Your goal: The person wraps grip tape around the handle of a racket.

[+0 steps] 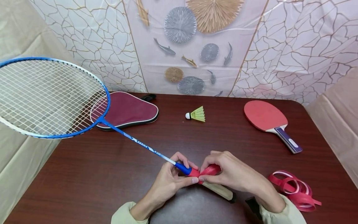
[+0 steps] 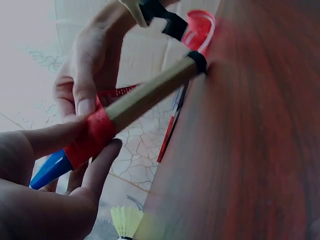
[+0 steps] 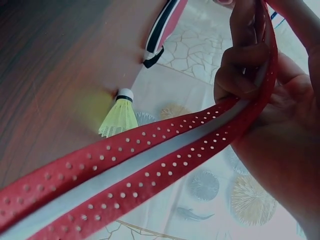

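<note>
A blue and white badminton racket (image 1: pixel 139 142) slants across the head view, its strung head up at the left. My left hand (image 1: pixel 170 179) grips the top of its handle between thumb and fingers, just below the blue cone (image 2: pixel 52 169). Red perforated grip tape (image 2: pixel 95 137) wraps the upper handle; below it the wooden handle (image 1: pixel 218 190) is bare down to a black end. With thumb and fingers my right hand (image 1: pixel 232 171) pinches the tape beside the wrapped part. In the right wrist view the tape strip (image 3: pixel 150 160) with a pale middle band trails from that hand.
Loose coils of red tape (image 1: pixel 300 193) lie right of my right forearm. Farther back are a red table tennis paddle (image 1: pixel 265 115), a yellow shuttlecock (image 1: pixel 197 114) and a maroon paddle case (image 1: pixel 131 109) partly behind the racket head. A patterned cloth (image 1: pixel 193 46) hangs behind the brown table (image 1: pixel 84 174).
</note>
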Demonstrator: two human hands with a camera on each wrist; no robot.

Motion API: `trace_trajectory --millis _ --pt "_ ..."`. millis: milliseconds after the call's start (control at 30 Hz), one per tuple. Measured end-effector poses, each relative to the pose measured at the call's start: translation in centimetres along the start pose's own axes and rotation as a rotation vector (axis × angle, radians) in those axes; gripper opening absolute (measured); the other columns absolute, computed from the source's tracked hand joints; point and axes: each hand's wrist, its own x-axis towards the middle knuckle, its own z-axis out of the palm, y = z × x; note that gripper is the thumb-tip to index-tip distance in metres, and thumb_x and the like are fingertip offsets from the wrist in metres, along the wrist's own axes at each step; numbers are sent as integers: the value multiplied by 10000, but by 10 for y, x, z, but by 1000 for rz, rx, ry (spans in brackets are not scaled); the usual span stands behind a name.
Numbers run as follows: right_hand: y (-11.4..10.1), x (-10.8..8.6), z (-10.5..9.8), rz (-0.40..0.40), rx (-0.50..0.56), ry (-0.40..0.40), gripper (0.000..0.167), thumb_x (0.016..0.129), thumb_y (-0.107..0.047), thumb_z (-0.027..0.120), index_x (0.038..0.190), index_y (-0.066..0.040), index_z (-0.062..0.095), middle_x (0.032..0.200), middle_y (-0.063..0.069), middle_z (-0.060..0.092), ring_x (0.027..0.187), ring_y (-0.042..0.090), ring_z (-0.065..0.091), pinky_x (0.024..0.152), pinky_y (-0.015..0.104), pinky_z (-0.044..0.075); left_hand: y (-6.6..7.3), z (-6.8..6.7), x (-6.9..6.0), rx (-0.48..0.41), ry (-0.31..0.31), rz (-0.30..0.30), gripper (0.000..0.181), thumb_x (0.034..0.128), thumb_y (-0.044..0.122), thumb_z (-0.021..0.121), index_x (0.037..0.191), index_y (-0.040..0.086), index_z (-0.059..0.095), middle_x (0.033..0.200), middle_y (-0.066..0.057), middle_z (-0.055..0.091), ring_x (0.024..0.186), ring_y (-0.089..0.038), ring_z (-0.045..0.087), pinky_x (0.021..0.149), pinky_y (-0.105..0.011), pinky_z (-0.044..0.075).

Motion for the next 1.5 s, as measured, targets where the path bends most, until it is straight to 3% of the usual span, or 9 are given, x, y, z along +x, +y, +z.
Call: trace_trajectory --millis 133,333,500,667,933,1100,1500 --pt "0 -1 -2 -2 7 -16 108 837 -318 794 904 -310 710 778 -209 601 689 53 502 526 192 431 0 -1 0 35 1 25 350 804 -92 750 996 -4 471 1106 -266 638 966 -318 639 770 -292 563" --pt "1 -2 -5 -11 -17 7 107 842 -270 797 900 -303 714 788 -213 613 709 50 522 552 195 448 -1 0 2 32 -4 68 383 806 -120 730 1058 -15 461 1100 -252 655 991 -373 639 805 -342 564" --pt "0 -1 -3 29 -37 15 154 817 -268 820 880 -316 689 775 -200 582 682 43 515 541 200 440 1 0 2 38 6 20 390 799 -90 756 1063 -5 483 1122 -240 648 995 -383 646 819 -385 563" --pt "0 0 0 32 -46 10 188 788 -288 843 870 -313 676 770 -186 571 665 46 503 528 197 429 3 0 1 98 37 -31 362 789 -21 799 1018 29 522 1118 -269 626 1000 -340 635 819 -340 559" --pt "3 -1 -3 -4 5 6 146 815 -247 821 908 -287 716 816 -196 629 725 42 546 577 205 477 6 1 1 55 44 -59 451 788 -96 764 1109 13 466 1138 -277 642 992 -356 664 825 -390 559" --pt "3 -1 -2 28 19 -15 171 805 -235 831 904 -293 705 806 -182 619 702 56 541 558 210 472 5 0 0 70 52 -79 449 786 -85 771 1107 13 474 1121 -233 667 1010 -354 657 827 -361 560" --pt "-3 -2 -1 59 -33 -38 174 798 -302 835 889 -319 688 800 -177 587 681 46 528 551 204 457 3 -2 0 101 27 -44 381 769 -51 802 1003 17 509 1059 -197 655 944 -284 646 788 -286 550"
